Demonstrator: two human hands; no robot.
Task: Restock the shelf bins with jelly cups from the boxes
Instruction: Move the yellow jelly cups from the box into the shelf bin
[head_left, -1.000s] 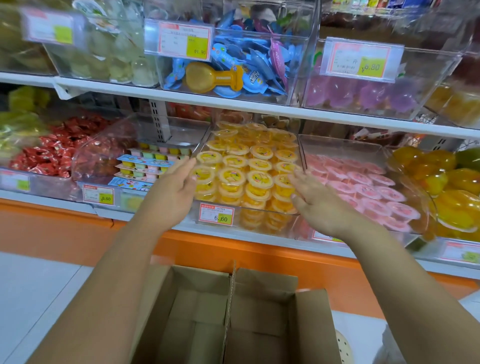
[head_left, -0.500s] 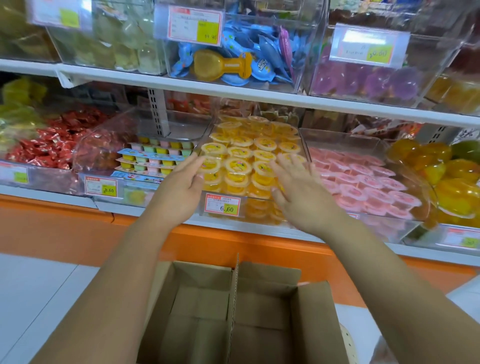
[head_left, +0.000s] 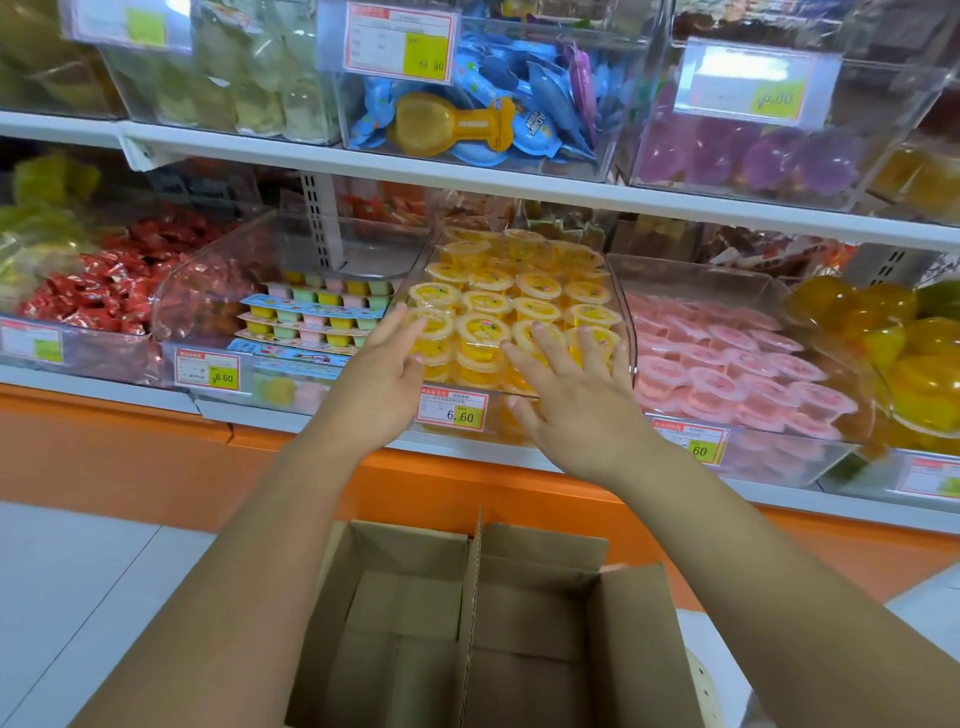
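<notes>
A clear shelf bin (head_left: 621, 291) on the lower shelf is filled with several yellow jelly cups (head_left: 537, 286) stacked in rows. My left hand (head_left: 382, 379) reaches to the bin's front left corner, fingers straight, fingertips touching the front-left cups. My right hand (head_left: 576, 395) lies spread with straight fingers over the front-right cups and the bin's front edge. Neither hand holds a cup. Below my arms an open cardboard box (head_left: 540, 561) with a centre divider shows no cups inside.
A bin of pink jelly cups (head_left: 727, 364) stands right of the yellow bin; a bin of multicolour cup packs (head_left: 317, 317) stands left. Red candies (head_left: 98, 291) lie further left. The upper shelf (head_left: 467, 176) overhangs with more bins. An orange base (head_left: 130, 457) runs below.
Both hands have moved forward and inward onto the yellow cups; the right hand slid left from the bin's right side onto the front cups and spread its fingers.
</notes>
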